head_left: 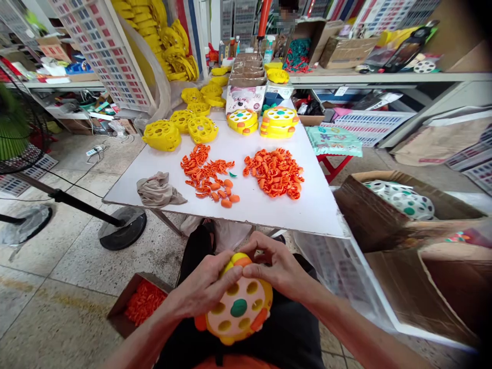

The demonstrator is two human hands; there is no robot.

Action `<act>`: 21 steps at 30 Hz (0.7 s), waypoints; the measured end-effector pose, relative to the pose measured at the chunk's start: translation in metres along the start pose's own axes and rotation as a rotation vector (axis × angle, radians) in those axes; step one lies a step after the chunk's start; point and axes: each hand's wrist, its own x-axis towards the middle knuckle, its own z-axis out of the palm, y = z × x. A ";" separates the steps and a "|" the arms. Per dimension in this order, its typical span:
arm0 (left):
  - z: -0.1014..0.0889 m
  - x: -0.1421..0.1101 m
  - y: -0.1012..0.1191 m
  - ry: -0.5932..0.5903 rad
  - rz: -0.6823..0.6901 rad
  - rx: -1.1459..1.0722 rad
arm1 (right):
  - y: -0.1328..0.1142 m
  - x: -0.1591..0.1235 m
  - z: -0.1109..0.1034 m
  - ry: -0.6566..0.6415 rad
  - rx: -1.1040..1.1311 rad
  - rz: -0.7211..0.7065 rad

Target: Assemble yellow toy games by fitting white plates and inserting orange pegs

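Over my lap is a yellow plastic toy shell [246, 306] with a pale face, a ring of round holes, a green centre and orange parts on its rim. My left hand [209, 284] grips its upper left side, thumb lying on the face. With thumb and fingers, my right hand [274, 264] pinches the orange piece [243, 262] at the shell's top edge. Both thumbs nearly meet there. On the white table ahead lie a large pile of small orange parts [274, 173] and a looser orange pile [207, 169].
Yellow shells [202, 129] stand at the table's [172, 220] back left, with finished-looking stacks [279, 123] at back right. A grey cloth [159, 189] lies front left. A carton of orange parts [144, 302] sits on the floor at left; open cardboard boxes [384, 205] stand at right.
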 end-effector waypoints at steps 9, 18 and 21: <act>-0.004 0.017 -0.024 0.347 -0.105 -0.624 | 0.009 -0.002 -0.007 0.119 0.112 0.030; 0.006 0.035 -0.032 0.791 -0.107 -0.885 | 0.021 -0.020 0.012 0.199 0.425 0.110; 0.011 0.042 -0.034 0.834 -0.078 -1.060 | 0.024 -0.018 0.018 0.279 0.506 0.101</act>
